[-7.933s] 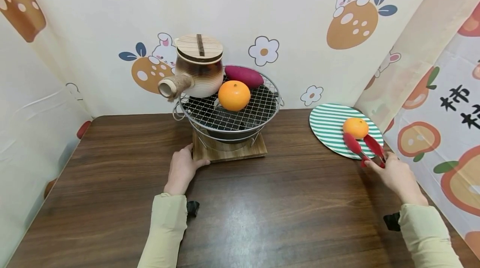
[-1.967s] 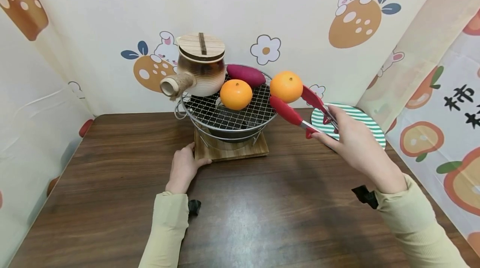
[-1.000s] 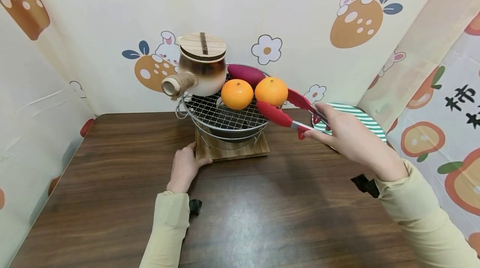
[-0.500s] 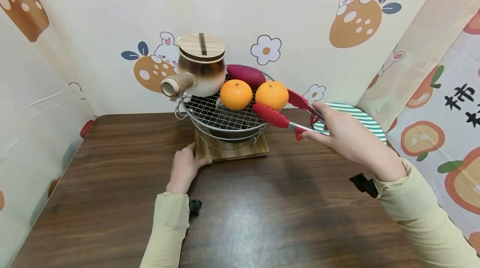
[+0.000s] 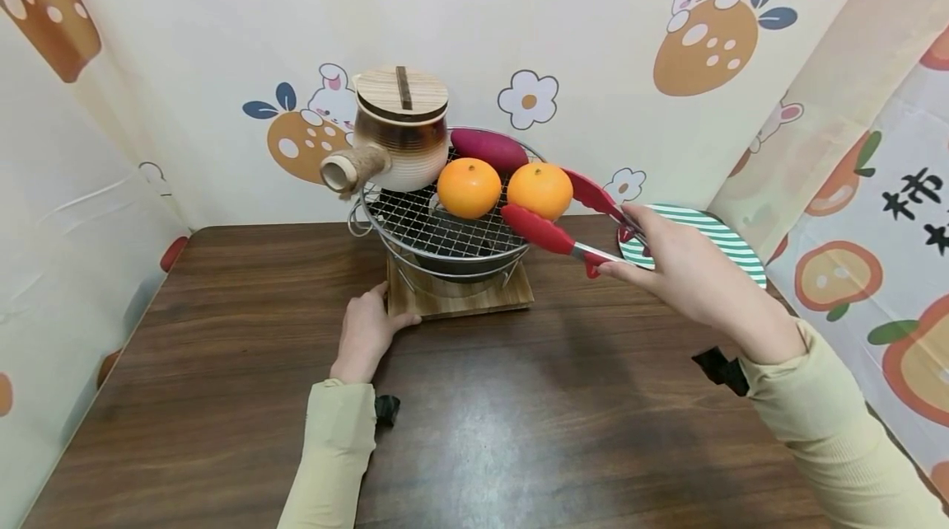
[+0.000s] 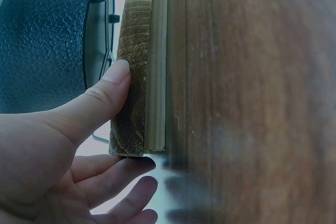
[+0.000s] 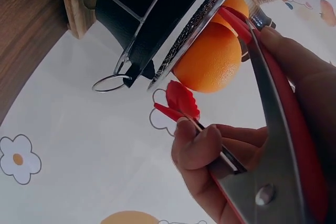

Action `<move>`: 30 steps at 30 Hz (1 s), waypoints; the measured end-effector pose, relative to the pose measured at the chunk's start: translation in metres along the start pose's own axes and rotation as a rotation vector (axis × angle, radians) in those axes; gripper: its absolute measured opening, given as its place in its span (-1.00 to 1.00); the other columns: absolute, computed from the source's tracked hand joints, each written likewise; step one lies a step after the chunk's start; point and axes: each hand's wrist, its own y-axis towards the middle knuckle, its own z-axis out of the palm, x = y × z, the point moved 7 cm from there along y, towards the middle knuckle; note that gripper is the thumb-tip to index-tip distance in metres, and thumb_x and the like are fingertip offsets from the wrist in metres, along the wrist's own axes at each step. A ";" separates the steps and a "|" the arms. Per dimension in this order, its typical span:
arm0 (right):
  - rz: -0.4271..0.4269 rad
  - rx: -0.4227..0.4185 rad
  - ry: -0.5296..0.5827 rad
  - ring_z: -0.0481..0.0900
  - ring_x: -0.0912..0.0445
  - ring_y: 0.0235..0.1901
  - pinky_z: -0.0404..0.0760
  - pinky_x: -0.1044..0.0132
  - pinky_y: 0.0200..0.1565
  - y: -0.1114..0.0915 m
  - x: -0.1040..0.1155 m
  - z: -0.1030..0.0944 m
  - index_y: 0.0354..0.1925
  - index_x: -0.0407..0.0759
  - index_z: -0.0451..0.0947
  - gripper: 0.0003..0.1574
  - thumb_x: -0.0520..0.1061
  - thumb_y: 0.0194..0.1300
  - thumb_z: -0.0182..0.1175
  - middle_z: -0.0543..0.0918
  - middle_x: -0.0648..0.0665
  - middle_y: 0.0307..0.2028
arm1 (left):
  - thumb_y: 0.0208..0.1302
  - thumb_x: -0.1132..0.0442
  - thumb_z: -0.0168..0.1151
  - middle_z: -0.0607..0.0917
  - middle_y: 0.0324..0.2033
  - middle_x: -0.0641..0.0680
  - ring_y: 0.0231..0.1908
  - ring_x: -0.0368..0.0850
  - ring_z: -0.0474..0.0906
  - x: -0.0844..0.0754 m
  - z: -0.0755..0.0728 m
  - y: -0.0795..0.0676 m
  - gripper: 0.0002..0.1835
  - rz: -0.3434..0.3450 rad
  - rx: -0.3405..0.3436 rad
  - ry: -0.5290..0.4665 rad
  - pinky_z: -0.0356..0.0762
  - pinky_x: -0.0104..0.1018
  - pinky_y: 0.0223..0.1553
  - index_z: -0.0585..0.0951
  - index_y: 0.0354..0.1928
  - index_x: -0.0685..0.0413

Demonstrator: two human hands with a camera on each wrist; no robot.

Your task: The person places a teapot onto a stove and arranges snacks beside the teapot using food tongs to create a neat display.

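My left hand (image 5: 363, 331) grips the front left corner of a wooden board (image 5: 460, 305), thumb along its front edge in the left wrist view. On that board stands a round tabletop grill with a wire mesh (image 5: 437, 236). My right hand (image 5: 689, 273) holds red-tipped tongs (image 5: 537, 228), their arms spread either side of a mandarin orange (image 5: 540, 191) at the mesh's right edge. The right wrist view shows a gap between the orange (image 7: 210, 59) and one red tip (image 7: 181, 100). Another mandarin (image 5: 469, 188) sits to its left.
A lidded clay pot (image 5: 404, 154) with a rope-wrapped handle pointing left stands on the mesh. A purple sweet potato (image 5: 491, 150) lies behind the mandarins. At the right is a green-striped plate (image 5: 722, 245), partly behind my right hand. A patterned curtain (image 5: 593, 43) hangs behind the table.
My right hand has carried the mandarin with the tongs from the striped plate leftward and down onto the grill's right side. My left hand has stayed at the board.
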 end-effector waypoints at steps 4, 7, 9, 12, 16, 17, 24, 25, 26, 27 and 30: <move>0.003 -0.030 0.010 0.51 -0.02 -0.22 0.55 0.13 -0.28 -0.003 -0.002 -0.002 0.36 -0.24 0.17 0.04 0.35 0.19 0.23 0.61 -0.21 -0.12 | 0.07 0.05 0.44 0.54 0.14 0.45 0.11 0.30 0.53 0.000 0.000 0.000 -0.12 0.002 0.000 0.000 0.53 0.07 0.09 0.32 0.32 0.44; -0.011 -0.061 0.038 0.53 -0.07 -0.13 0.58 -0.03 -0.15 -0.006 -0.003 -0.006 0.40 -0.24 0.13 0.06 0.35 0.20 0.21 0.59 -0.25 -0.05 | 0.07 0.05 0.44 0.54 0.14 0.44 0.10 0.29 0.53 0.000 0.000 0.000 -0.12 -0.001 0.000 0.000 0.53 0.07 0.08 0.32 0.33 0.43; -0.038 -0.095 0.055 0.53 -0.07 -0.13 0.57 -0.04 -0.15 -0.009 -0.004 -0.009 0.42 -0.22 0.12 0.05 0.32 0.21 0.22 0.59 -0.25 -0.06 | 0.07 0.05 0.44 0.55 0.14 0.44 0.10 0.29 0.53 0.000 0.001 0.000 -0.12 -0.003 0.001 0.001 0.54 0.07 0.08 0.32 0.33 0.43; -0.065 -0.155 0.079 0.49 -0.04 -0.21 0.50 0.09 -0.26 -0.015 -0.008 -0.015 0.42 -0.16 0.13 -0.02 0.22 0.23 0.26 0.60 -0.24 -0.15 | 0.07 0.04 0.44 0.54 0.14 0.44 0.10 0.29 0.53 0.000 0.001 0.000 -0.12 -0.004 0.003 0.001 0.53 0.07 0.09 0.32 0.33 0.43; -0.020 -0.179 0.137 0.48 -0.09 -0.17 0.45 0.08 -0.24 -0.018 -0.021 -0.018 0.45 -0.09 0.09 -0.04 0.15 0.25 0.26 0.58 -0.29 -0.07 | 0.08 0.04 0.44 0.55 0.14 0.44 0.09 0.28 0.54 0.000 0.000 0.000 -0.12 -0.003 0.003 0.006 0.54 0.07 0.08 0.32 0.33 0.43; -0.004 -0.177 0.152 0.48 -0.11 -0.14 0.46 0.05 -0.21 -0.019 -0.025 -0.018 0.46 -0.09 0.08 -0.04 0.15 0.26 0.26 0.56 -0.31 -0.03 | 0.08 0.04 0.44 0.55 0.13 0.44 0.08 0.28 0.55 0.000 0.000 0.000 -0.12 -0.002 0.003 0.007 0.54 0.07 0.07 0.32 0.33 0.43; 0.064 -0.184 0.178 0.50 -0.23 -0.07 0.49 -0.10 -0.16 -0.022 -0.044 -0.017 0.48 -0.14 0.02 -0.01 0.16 0.28 0.22 0.52 -0.39 0.05 | 0.08 0.04 0.44 0.54 0.13 0.45 0.09 0.29 0.55 -0.001 0.000 0.000 -0.12 0.002 0.002 0.006 0.54 0.07 0.07 0.32 0.32 0.44; 0.074 -0.188 0.185 0.50 -0.25 -0.06 0.49 -0.13 -0.15 -0.022 -0.046 -0.017 0.49 -0.14 0.00 0.00 0.16 0.29 0.21 0.51 -0.41 0.07 | 0.08 0.04 0.44 0.54 0.13 0.45 0.09 0.29 0.54 -0.001 0.000 0.000 -0.12 0.002 0.002 0.008 0.54 0.07 0.07 0.32 0.32 0.44; 0.085 -0.194 0.189 0.50 -0.27 -0.04 0.48 -0.16 -0.13 -0.023 -0.049 -0.017 0.49 -0.14 -0.02 0.00 0.17 0.30 0.19 0.50 -0.42 0.09 | 0.08 0.04 0.44 0.54 0.13 0.46 0.09 0.29 0.54 0.000 0.000 0.000 -0.12 0.002 0.001 0.008 0.54 0.07 0.07 0.32 0.32 0.44; 0.095 -0.198 0.190 0.49 -0.29 -0.02 0.47 -0.18 -0.13 -0.023 -0.051 -0.017 0.50 -0.15 -0.04 0.01 0.17 0.31 0.18 0.48 -0.44 0.13 | 0.08 0.04 0.44 0.54 0.13 0.46 0.10 0.29 0.54 0.000 0.000 0.000 -0.12 0.003 0.000 0.010 0.54 0.08 0.07 0.32 0.32 0.44; 0.128 -0.207 0.190 0.43 -0.33 0.04 0.43 -0.24 -0.10 -0.023 -0.058 -0.016 0.51 -0.17 -0.10 0.05 0.21 0.32 0.15 0.38 -0.46 0.25 | 0.08 0.04 0.44 0.55 0.13 0.46 0.10 0.30 0.54 0.000 0.000 0.000 -0.13 0.006 -0.002 0.012 0.54 0.08 0.07 0.33 0.31 0.44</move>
